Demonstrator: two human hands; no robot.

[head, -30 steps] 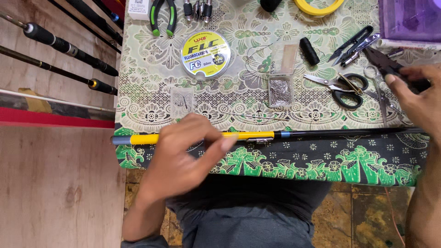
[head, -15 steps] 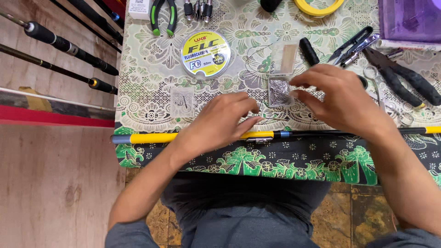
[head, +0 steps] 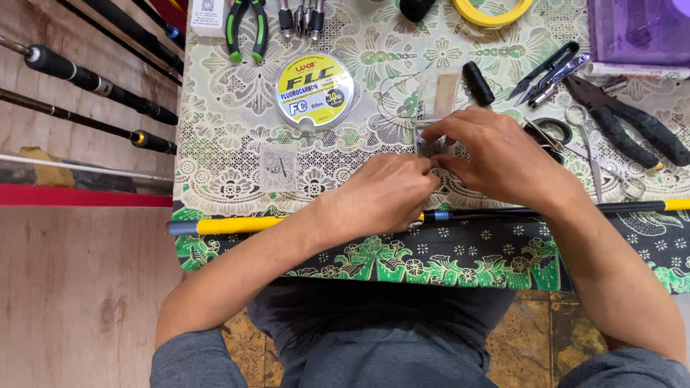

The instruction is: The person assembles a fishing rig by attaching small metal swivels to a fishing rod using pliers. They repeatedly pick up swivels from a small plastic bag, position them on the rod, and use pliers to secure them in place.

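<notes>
Round clear spool of line [head: 314, 90] with a yellow and white label, flat on the lace-patterned tablecloth [head: 230, 154], up and left of the hands. Small clear packet [head: 279, 166] lying lower left of the spool, apart from it, something dark and thin inside. White box corner [head: 208, 12] at the top edge beside green-handled pliers [head: 246, 29]. Purple plastic case [head: 636, 32] at the top right corner; yellow tape ring [head: 492, 10] cut off by the top edge. Another small clear packet [head: 430, 142] with pale contents, near the table's middle, pinched between both hands. Left hand [head: 381, 197] palm down, knuckles up, forearm running in from lower left, fingertips closed together on the packet's near edge. Right hand [head: 499, 158] arched over from the right, thumb and forefinger clamped on the same packet from the far side, fingertips of both hands nearly touching. Yellow and black rod [head: 237, 225] lying across the table's front edge, passing beneath both wrists. Scissors [head: 596, 151] and black-handled pliers [head: 632, 126] just right of the right hand, untouched. Dark fishing rods [head: 93, 82] slanting over the wooden floor at far left.
</notes>
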